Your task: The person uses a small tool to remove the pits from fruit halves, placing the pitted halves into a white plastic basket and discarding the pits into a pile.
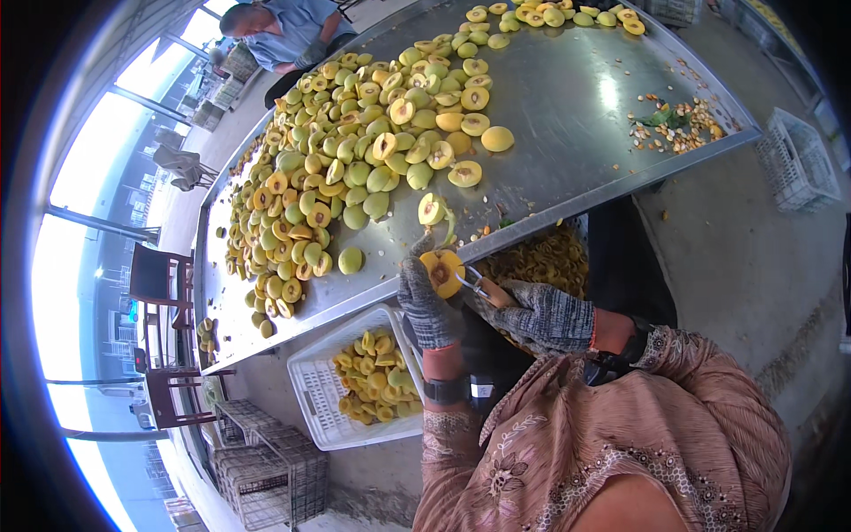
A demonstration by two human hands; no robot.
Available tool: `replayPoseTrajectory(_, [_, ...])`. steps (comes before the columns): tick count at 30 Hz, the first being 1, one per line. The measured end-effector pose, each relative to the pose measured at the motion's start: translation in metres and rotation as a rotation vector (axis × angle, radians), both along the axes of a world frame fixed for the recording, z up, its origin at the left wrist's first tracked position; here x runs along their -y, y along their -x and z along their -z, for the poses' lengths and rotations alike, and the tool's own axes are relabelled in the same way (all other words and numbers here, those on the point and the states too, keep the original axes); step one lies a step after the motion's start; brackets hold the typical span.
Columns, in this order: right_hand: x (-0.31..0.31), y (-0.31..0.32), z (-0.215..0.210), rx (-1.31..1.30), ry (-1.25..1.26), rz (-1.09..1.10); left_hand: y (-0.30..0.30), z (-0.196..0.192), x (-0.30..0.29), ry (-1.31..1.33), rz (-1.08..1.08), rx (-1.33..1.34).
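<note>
My left hand (427, 297), in a grey knit glove, is closed on a halved yellow peach (442, 272), its brown pit hollow facing up. My right hand (545, 315), gloved the same way, grips a wooden-handled pitting knife (493, 293). The knife's thin metal end touches the right edge of the peach half. Both hands are just off the near edge of the metal table (567, 133). Another cut peach half (432, 209) lies on the table just beyond my left hand, next to a curled green strip (448, 227).
A big heap of halved peaches (355, 151) covers the table's left side. Pits with some green leaves (678, 124) lie at the right. Below are a white crate of pieces (306, 377) and a container of peach scraps (554, 262). A co-worker (288, 35) sits across the table.
</note>
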State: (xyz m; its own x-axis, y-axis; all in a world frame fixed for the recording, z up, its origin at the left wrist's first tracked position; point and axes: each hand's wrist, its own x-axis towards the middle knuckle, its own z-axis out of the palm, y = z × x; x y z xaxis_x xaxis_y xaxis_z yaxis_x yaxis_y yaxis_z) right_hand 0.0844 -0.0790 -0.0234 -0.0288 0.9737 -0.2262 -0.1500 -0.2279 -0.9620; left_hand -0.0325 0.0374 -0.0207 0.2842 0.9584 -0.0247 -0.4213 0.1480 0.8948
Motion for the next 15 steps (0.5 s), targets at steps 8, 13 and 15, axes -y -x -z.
replayPoseTrajectory(8, [-0.003, 0.005, -0.007, 0.502, -0.326, 0.176, 0.005, 0.003, 0.028, -0.502, -0.141, -0.418])
replayPoseTrajectory(13, [-0.009, 0.003, -0.014, 0.645, -0.576, 0.454, 0.003, 0.0, 0.048, -0.334, -0.046, -0.36])
replayPoseTrajectory(15, [-0.013, 0.007, -0.008, 0.92, -0.586, 0.289, -0.003, 0.015, 0.055, -0.4, -0.125, -0.512])
